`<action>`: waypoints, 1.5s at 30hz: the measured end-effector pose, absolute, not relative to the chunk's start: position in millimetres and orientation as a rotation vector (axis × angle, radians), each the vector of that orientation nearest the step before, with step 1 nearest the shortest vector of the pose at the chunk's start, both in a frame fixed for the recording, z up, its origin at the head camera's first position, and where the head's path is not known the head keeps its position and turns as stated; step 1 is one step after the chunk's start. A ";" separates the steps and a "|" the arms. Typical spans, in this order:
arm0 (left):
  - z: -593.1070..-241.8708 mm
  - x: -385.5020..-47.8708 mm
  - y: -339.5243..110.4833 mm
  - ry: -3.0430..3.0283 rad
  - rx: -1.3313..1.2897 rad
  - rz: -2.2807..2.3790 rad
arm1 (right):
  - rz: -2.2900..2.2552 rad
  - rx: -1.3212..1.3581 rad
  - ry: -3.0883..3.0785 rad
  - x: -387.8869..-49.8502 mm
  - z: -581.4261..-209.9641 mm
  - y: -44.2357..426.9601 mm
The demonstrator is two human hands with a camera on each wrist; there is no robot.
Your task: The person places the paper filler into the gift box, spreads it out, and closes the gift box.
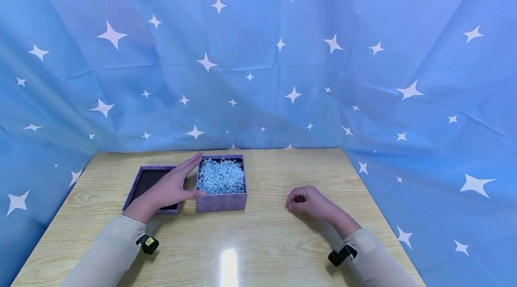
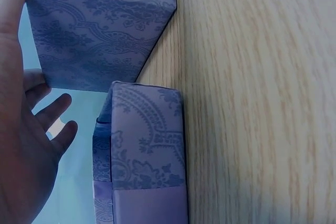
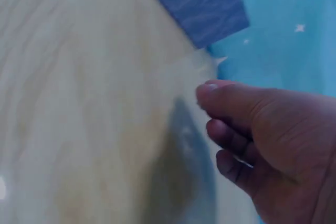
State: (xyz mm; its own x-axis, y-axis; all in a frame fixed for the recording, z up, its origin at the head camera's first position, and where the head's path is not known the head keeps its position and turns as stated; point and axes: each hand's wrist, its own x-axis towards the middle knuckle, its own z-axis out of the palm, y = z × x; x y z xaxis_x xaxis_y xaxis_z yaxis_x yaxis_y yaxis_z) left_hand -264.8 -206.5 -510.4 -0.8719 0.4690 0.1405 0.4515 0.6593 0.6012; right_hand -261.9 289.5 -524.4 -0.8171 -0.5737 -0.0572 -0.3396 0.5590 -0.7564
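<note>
A purple patterned box (image 1: 221, 202) stands upright, filled with light blue shredded paper (image 1: 221, 176). My left hand (image 1: 171, 187) spans its left side, with the thumb at the front corner and the fingers at the back corner; the left wrist view also shows this hand (image 2: 31, 108) against the box (image 2: 94, 30). Under that hand lies the box lid (image 1: 150, 179), its dark inside facing up. Off to the right, my right hand (image 1: 313, 204) hovers over the table with thumb and forefinger together. In the right wrist view they seem to pinch a thin clear piece (image 3: 197, 66), hardly visible.
The pale wooden table (image 1: 266, 242) carries a bright reflection near its front. A blue cloth (image 1: 258, 45) with white stars hangs behind the table and on both sides. Box and lid sit close together at the left.
</note>
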 end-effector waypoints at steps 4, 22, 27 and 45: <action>-513.7 -265.3 -208.7 2.850 0.793 1.012 | -1.235 -0.755 2.569 -268.3 -509.4 278.2; -524.2 -262.6 -209.1 2.847 0.795 1.028 | -1.478 -0.834 2.488 -298.6 -459.5 172.6; -524.8 -261.8 -207.6 2.850 0.801 1.024 | -1.413 -0.942 2.470 -314.3 -462.3 143.1; -517.4 -269.5 -207.9 2.856 0.802 1.032 | -1.158 -1.160 2.590 -338.5 -458.6 95.4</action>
State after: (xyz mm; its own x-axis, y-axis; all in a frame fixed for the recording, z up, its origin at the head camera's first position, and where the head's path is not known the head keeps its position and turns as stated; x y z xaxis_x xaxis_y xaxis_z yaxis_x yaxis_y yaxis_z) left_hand -269.5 -207.9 -517.4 -0.8696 0.4644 0.1676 0.4642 0.6536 0.5977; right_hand -338.5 95.4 -458.6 -0.7111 -0.6674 0.2211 -0.6098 0.4289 -0.6665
